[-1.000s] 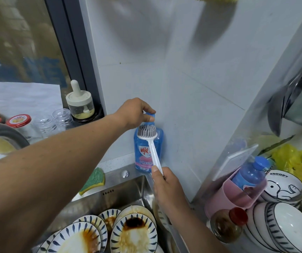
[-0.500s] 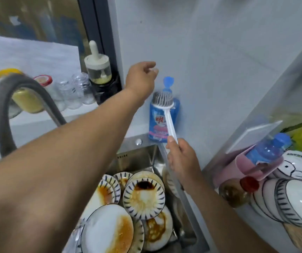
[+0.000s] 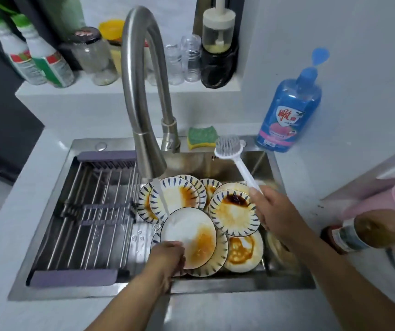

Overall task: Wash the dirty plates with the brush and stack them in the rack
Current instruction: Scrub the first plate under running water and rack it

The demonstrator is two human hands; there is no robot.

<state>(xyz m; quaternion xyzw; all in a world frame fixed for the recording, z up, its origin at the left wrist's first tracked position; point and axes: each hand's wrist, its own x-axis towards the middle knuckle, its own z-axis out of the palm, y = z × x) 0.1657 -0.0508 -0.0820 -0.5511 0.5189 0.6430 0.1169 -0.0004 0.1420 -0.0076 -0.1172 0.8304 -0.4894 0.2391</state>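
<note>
Several dirty, sauce-stained plates with blue leaf rims lie piled in the right half of the steel sink [image 3: 285,286]. My left hand [image 3: 167,255] grips the near edge of a white plate [image 3: 189,235] smeared with orange sauce, tilted under the running water from the faucet [image 3: 144,91]. My right hand [image 3: 275,209] holds the white handle of the dish brush [image 3: 230,149], its grey bristle head raised above the back of the sink. The metal drying rack [image 3: 84,211] spans the sink's left half and carries no plates.
A blue dish-soap bottle [image 3: 289,111] stands at the sink's back right corner, a green-yellow sponge [image 3: 202,137] behind the faucet. Jars and bottles line the window ledge [image 3: 129,88]. A sauce bottle [image 3: 368,230], pink container and stacked bowls crowd the right counter.
My left hand left the soap bottle's pump and came down to take hold of a plate under the now-running water. The brush moved away from the soap bottle to over the sink.
</note>
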